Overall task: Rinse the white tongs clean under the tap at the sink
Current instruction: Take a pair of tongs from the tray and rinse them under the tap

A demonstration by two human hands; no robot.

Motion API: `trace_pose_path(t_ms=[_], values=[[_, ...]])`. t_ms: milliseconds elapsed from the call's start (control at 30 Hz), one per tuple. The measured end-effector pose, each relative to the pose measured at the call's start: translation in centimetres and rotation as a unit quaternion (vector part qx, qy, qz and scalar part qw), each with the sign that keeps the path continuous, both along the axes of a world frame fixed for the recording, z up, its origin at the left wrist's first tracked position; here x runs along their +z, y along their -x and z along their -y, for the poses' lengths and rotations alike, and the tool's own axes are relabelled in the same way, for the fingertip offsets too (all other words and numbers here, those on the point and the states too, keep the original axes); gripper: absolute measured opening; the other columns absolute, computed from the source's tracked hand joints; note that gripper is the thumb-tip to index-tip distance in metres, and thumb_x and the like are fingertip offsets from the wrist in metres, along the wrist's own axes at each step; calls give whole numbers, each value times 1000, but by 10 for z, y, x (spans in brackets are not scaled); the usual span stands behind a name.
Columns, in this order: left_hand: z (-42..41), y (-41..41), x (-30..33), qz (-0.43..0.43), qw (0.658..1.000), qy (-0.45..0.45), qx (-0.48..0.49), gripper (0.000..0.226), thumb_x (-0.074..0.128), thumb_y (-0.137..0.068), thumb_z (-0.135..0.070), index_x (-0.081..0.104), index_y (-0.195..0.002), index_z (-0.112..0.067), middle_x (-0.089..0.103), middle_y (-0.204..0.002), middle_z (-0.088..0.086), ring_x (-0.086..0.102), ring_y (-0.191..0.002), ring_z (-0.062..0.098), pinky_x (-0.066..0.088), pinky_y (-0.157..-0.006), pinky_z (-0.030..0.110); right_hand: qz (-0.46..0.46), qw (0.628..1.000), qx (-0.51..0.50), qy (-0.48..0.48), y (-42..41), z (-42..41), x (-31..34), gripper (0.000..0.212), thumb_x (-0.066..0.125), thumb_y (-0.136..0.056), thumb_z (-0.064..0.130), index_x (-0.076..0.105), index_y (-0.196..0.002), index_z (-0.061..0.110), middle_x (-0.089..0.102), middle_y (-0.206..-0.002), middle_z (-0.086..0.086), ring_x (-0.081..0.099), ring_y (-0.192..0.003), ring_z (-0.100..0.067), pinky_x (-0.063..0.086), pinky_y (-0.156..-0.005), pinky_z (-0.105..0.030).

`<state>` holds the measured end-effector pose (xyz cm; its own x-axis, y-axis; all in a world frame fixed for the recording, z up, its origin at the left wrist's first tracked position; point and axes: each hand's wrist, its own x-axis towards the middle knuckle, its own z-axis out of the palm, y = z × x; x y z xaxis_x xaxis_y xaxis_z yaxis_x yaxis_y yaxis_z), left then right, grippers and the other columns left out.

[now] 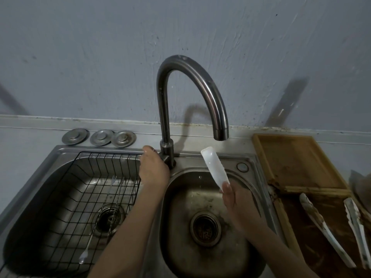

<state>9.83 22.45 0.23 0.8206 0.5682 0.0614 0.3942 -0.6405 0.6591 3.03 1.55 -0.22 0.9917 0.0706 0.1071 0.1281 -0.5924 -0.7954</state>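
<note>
My right hand [230, 194] grips the lower end of the white tongs [214, 167] and holds them tilted up over the right sink basin [180, 207]. Their rounded tip sits just left of and below the tap spout [220, 133]. No stream runs from the spout; a few drops hang in the air over the basin. My left hand [153, 169] is wrapped around the tap lever at the base of the tap [167, 153].
A black wire rack [76, 189] fills the left basin, with a fork and a long spoon [88, 245] in it. Three metal drain plugs [100, 137] lie behind it. At right, a stained wooden tray [297, 163] holds two dirty tongs [325, 231].
</note>
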Motion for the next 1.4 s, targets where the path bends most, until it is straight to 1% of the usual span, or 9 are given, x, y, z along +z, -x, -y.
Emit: trace_pose_path(t_ms=[167,300,433,800,967,1067,1133,1233,1400], values=[[1,2,1,-2,1000,-10,-4,25,53,-88,-4,39,-109,-4,58,-109,20,60,-95,35,54,-77,46,-216,917,136,307,-3,9,-16,41,38,-93,48,55,-116,19,65,-105,-4,61,-86,-16,49,-75,-32],[3,3,4,2,1000,-4,1,23,50,-88,-4,39,-109,-4,57,-109,21,59,-96,36,51,-76,45,-139,955,23,261,1,3,-13,53,37,-88,60,51,-112,14,64,-96,1,59,-75,-15,44,-62,-28],[5,5,6,5,1000,2,9,24,51,-87,-2,39,-108,-5,57,-109,20,58,-96,35,48,-73,42,-59,974,28,218,-5,0,-10,69,48,-85,56,29,-138,17,51,-128,-2,59,-103,-19,50,-79,-32],[4,5,-2,53,997,46,14,25,51,-84,3,40,-105,-4,56,-108,26,56,-96,43,43,-71,45,-275,921,106,253,-8,17,-12,52,48,-87,52,55,-117,10,64,-109,-9,58,-83,-19,41,-64,-29],[13,3,-11,59,993,101,10,49,55,-76,12,37,-121,14,50,-118,35,50,-110,49,43,-94,53,-284,941,76,169,-18,44,-3,62,50,-85,55,49,-128,10,60,-115,-8,59,-98,-20,44,-71,-26],[38,9,-5,11,992,127,10,69,47,-83,2,11,-137,26,19,-143,45,19,-136,54,16,-116,48,-244,964,64,86,-32,67,21,58,50,-87,53,47,-129,14,62,-109,-5,61,-91,-19,51,-68,-29],[61,14,-1,-31,995,91,-20,82,40,-82,-15,-4,-135,29,-7,-144,49,-7,-139,56,-5,-117,45,-207,977,11,45,-42,85,34,50,50,-90,45,45,-130,15,59,-106,-4,59,-89,-18,47,-63,-25],[100,17,6,-51,994,66,-73,92,58,-84,-17,-3,-143,17,-14,-149,41,-7,-142,49,2,-117,47,-180,979,-86,30,-66,124,35,55,52,-90,41,41,-133,9,57,-117,-10,59,-98,-23,50,-73,-32],[157,1,-1,-25,919,1,-393,52,49,-87,-9,43,-139,-13,40,-147,12,36,-137,25,28,-114,31,-197,948,-198,154,-96,177,20,71,53,-87,42,25,-139,1,44,-131,-22,56,-105,-33,51,-84,-39]])
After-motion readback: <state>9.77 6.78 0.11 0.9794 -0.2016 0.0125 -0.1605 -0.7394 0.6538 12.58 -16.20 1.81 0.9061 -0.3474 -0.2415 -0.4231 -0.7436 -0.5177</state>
